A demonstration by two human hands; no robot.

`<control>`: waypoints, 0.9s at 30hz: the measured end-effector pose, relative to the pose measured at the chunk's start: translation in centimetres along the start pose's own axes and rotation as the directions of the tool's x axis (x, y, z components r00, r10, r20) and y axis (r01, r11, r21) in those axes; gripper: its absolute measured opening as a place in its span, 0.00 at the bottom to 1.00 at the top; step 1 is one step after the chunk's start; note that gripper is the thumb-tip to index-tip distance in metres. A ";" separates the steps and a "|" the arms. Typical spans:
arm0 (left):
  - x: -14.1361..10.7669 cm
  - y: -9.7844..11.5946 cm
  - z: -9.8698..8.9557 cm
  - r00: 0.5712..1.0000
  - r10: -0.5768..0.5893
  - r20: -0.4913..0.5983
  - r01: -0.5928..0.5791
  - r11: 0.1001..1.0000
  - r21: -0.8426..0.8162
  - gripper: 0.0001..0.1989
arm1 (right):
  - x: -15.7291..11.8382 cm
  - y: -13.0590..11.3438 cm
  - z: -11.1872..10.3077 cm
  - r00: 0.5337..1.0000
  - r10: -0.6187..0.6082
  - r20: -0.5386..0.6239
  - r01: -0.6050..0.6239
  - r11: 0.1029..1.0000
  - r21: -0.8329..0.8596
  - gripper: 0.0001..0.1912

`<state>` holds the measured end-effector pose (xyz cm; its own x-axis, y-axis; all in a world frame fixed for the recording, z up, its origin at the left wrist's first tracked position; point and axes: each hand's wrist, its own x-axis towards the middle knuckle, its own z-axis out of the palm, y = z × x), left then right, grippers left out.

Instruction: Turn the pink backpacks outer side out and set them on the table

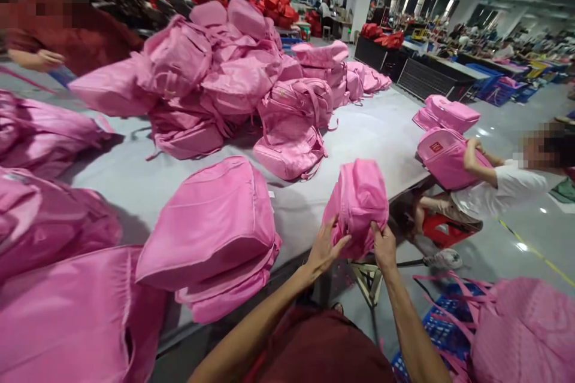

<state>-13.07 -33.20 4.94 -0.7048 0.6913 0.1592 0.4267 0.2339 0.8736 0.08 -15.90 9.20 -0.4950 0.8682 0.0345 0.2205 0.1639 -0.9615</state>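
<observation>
Between my two hands is a pink backpack (pixel 363 197), held upright at the near edge of the table. My left hand (pixel 324 246) grips its lower left side, the thumb pointing in across the front. On the lower right side, my right hand (pixel 381 242) pinches the fabric with thumb and fingers. To the left of my arms lies another pink backpack (pixel 211 227), resting on its front with the smooth back panel up. The underside of the held backpack is partly hidden.
A heap of pink backpacks (pixel 238 72) covers the far part of the grey table (pixel 372 125). More pink bags (pixel 67 311) lie at left. At right, a seated person holds a pink backpack (pixel 449 155). A blue crate (pixel 444 317) stands below, beside a pink bundle (pixel 525 329).
</observation>
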 end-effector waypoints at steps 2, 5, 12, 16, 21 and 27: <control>1.4 1.1 0.1 0.999 -0.027 -0.021 0.026 0.997 -0.074 0.29 | -0.4 -0.3 0.4 0.995 0.014 0.097 -0.013 1.000 -0.010 0.38; 2.4 0.4 -0.4 0.999 0.013 0.052 -0.008 0.994 -0.111 0.25 | 0.1 -2.2 -0.1 0.986 -0.102 0.134 0.093 0.993 0.069 0.41; 3.6 -0.9 -2.6 0.891 0.276 0.361 -0.261 0.961 -0.093 0.22 | 3.7 -8.7 0.7 0.980 -0.185 -0.078 0.114 0.834 -0.540 0.47; 5.3 -0.9 -3.8 0.875 0.297 0.382 -0.262 0.955 -0.141 0.24 | 4.9 -8.5 2.0 0.966 -0.259 0.020 0.201 0.695 -0.691 0.37; 4.5 -4.6 -4.6 0.960 -0.280 -0.024 0.255 0.903 -0.347 0.21 | 8.0 -5.3 -1.0 0.946 -0.324 0.024 0.256 0.695 -0.672 0.34; -1.4 -7.4 0.5 0.603 -0.788 0.128 0.683 0.426 -0.594 0.20 | 11.0 -1.7 -7.7 0.913 -0.383 0.139 0.393 0.737 -0.550 0.35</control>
<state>-14.95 -35.53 -1.96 -0.6882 0.3200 -0.6512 -0.6360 0.1659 0.7536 0.72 -3.04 13.29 -0.6536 0.6648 0.3616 0.4301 0.7194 -0.5454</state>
